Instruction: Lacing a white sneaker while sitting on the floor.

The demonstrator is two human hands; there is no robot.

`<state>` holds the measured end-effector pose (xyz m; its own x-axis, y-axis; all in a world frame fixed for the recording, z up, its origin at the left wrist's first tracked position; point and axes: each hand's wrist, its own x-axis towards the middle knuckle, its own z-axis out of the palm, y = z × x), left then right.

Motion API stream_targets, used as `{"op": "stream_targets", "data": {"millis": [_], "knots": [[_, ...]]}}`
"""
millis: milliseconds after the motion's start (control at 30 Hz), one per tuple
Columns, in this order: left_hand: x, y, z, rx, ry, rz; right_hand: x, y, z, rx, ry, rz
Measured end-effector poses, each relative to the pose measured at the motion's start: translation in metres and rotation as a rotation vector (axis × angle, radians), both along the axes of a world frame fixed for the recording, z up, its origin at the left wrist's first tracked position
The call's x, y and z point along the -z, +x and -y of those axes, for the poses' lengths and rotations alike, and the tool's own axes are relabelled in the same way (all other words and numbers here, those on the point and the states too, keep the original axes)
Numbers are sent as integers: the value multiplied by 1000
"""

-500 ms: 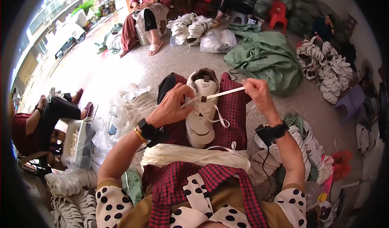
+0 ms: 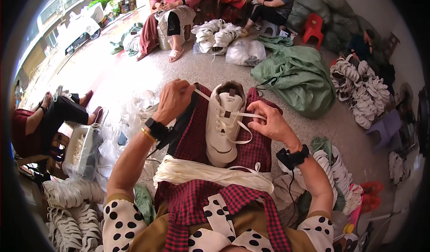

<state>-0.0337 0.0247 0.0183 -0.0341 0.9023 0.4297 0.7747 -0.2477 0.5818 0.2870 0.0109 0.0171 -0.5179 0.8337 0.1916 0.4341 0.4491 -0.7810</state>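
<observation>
Just beyond the bundle of pale laces [image 2: 210, 173] lying across our lap, we have a cream shoe [image 2: 221, 135] set sole down on red-and-black checkered cloth [image 2: 190, 131]. Its rounded toe points back at us, toward the bundle, and its heel points away; the long axis runs nearly straight out from the bundle, the heel leaning slightly to the right. We see a matte upper with curved overlays, a padded tongue, a dark brown collar lining and a small dark loop on the tongue.

Our left hand [image 2: 174, 100], beyond the bundle's left end, has thumb and forefinger closed on a flat, ribbon-like white lace [image 2: 205, 96], drawn taut to the shoe. Our right hand [image 2: 271, 123], beyond the bundle's right end, pinches another stretch of it between thumb and forefinger, the other fingers loosely curled. A slack loop droops over the shoe's right side.

Farther out, to the right of the bundle, we see a crumpled green woven sack [image 2: 298, 81]; to the bundle's left lie thin, wrinkled clear plastic bags [image 2: 117, 155].
</observation>
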Motion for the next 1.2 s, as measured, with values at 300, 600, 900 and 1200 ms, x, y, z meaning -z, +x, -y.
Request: {"op": "stream_targets", "data": {"millis": [300,600,900,1200], "knots": [[5,51,29,497,260,-250,4,-24,2,0,191,60],[-3,65,23,485,184,-625,16,-44,-5,-5,437,72],[4,58,8,499,-12,-441,22,-41,-12,-63,469,67],[17,62,15,451,-2,-327,26,-40,-8,-33,626,200]]}}
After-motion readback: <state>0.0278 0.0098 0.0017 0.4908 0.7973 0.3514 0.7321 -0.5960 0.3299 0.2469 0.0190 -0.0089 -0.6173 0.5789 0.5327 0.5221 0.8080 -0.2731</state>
